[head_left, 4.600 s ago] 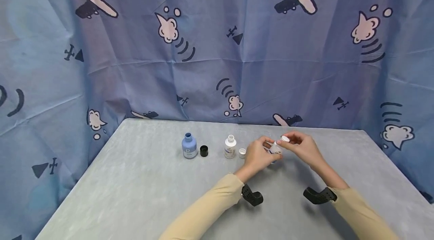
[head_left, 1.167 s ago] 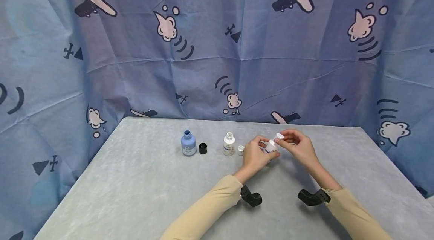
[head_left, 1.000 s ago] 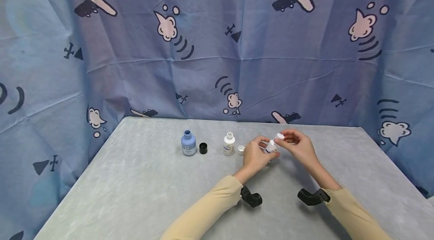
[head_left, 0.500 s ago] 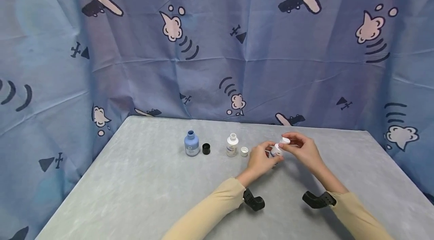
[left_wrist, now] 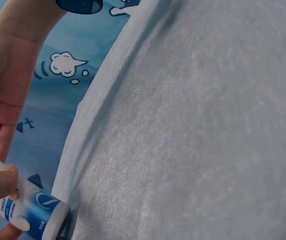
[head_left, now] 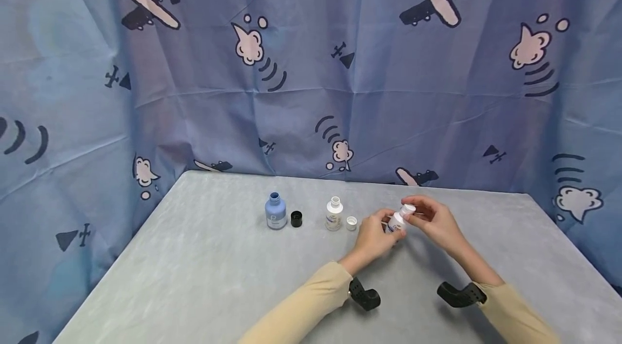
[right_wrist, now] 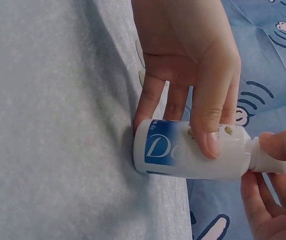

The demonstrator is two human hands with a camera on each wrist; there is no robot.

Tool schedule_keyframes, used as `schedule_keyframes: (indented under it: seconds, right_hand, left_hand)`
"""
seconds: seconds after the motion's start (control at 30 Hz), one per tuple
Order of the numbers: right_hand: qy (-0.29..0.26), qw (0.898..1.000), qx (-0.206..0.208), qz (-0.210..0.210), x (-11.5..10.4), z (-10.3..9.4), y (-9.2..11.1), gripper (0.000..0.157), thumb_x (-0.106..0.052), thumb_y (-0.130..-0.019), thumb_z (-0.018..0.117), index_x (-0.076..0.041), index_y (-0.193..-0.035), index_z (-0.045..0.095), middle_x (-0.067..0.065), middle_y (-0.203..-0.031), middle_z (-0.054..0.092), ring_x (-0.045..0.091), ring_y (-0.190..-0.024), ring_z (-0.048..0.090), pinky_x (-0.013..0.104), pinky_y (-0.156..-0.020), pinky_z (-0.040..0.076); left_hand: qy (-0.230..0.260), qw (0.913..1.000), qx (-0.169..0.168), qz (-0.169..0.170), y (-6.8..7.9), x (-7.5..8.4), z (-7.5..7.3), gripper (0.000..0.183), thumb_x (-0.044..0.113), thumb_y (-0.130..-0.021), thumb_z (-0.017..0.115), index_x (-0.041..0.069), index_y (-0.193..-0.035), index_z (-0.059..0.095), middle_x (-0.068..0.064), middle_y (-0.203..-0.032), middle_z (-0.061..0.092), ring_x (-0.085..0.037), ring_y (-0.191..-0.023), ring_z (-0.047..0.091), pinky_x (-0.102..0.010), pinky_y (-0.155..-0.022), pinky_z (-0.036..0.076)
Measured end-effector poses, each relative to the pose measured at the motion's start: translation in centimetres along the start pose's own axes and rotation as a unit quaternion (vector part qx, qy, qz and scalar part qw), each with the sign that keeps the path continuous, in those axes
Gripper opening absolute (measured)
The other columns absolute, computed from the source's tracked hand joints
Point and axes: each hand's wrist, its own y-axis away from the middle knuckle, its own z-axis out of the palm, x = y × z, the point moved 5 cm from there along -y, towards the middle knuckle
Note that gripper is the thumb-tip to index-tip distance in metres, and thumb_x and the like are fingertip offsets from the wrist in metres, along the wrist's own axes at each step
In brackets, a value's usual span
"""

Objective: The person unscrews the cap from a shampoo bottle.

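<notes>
My left hand point(head_left: 373, 237) grips a small white bottle point(head_left: 396, 223) with a blue-and-white label, held tilted above the table. In the right wrist view, the left thumb lies across the side of this bottle point(right_wrist: 183, 152). My right hand point(head_left: 439, 228) pinches the white cap point(head_left: 407, 209) between thumb and fingers, at the bottle's neck. The right wrist view shows the cap point(right_wrist: 272, 162) over the neck; its threads are hidden. Only the bottle's base end and label point(left_wrist: 33, 212) show well in the left wrist view.
Left of the hands stand an uncapped white bottle point(head_left: 334, 215) and an uncapped blue bottle point(head_left: 276, 213). Beside them lie a white cap point(head_left: 351, 223) and a black cap point(head_left: 296, 218). A patterned blue curtain point(head_left: 301, 117) hangs behind the grey table point(head_left: 194, 279).
The right hand has brought the white cap down closer against the bottle's neck; earlier it was slightly off it. The left hand keeps its grip. The whole view has shifted slightly.
</notes>
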Motion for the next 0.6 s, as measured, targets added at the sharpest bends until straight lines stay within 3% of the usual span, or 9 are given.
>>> schedule_keyframes:
  seconds: [0.17, 0.23, 0.4, 0.6]
  right_hand:
    - [-0.009, 1.000, -0.020, -0.014, -0.19, 0.16, -0.40, 0.034, 0.002, -0.088, 0.064, 0.006, -0.121, 0.058, 0.018, -0.117, 0.063, -0.010, -0.095, 0.058, 0.008, -0.080, 0.049]
    - [-0.016, 0.999, -0.029, -0.025, -0.29, 0.21, -0.46, 0.035, 0.003, -0.088, 0.062, 0.007, -0.123, 0.056, 0.012, -0.119, 0.063, -0.010, -0.098, 0.057, 0.008, -0.082, 0.048]
    - [-0.029, 0.997, -0.032, -0.060, -0.46, -0.14, -0.32, 0.038, 0.008, -0.088, 0.060, 0.009, -0.125, 0.053, -0.022, -0.115, 0.059, -0.011, -0.101, 0.057, 0.007, -0.082, 0.047]
    - [-0.055, 0.996, -0.023, -0.066, -0.49, 0.17, -0.57, 0.038, 0.006, -0.088, 0.062, 0.010, -0.124, 0.052, -0.023, -0.115, 0.060, -0.009, -0.104, 0.058, 0.008, -0.084, 0.047]
  left_hand:
    - [-0.016, 0.9994, 0.016, 0.025, -0.24, 0.29, -0.28, 0.039, 0.014, -0.076, 0.077, 0.004, -0.112, 0.065, -0.005, -0.091, 0.071, 0.000, -0.067, 0.048, -0.011, -0.059, 0.037]
    - [-0.020, 0.9994, 0.019, 0.020, -0.36, 0.32, -0.33, 0.040, 0.014, -0.076, 0.077, 0.004, -0.112, 0.065, -0.005, -0.091, 0.071, 0.000, -0.067, 0.049, -0.011, -0.059, 0.036]
    - [-0.015, 0.9999, 0.002, 0.001, -0.68, 0.49, -0.07, 0.042, 0.018, -0.077, 0.078, 0.008, -0.115, 0.065, -0.005, -0.096, 0.072, -0.003, -0.069, 0.052, -0.011, -0.060, 0.037]
    - [-0.025, 0.9996, 0.015, 0.000, -0.67, 0.35, -0.36, 0.040, 0.016, -0.075, 0.079, 0.010, -0.112, 0.066, -0.004, -0.094, 0.072, -0.001, -0.068, 0.051, -0.010, -0.060, 0.036]
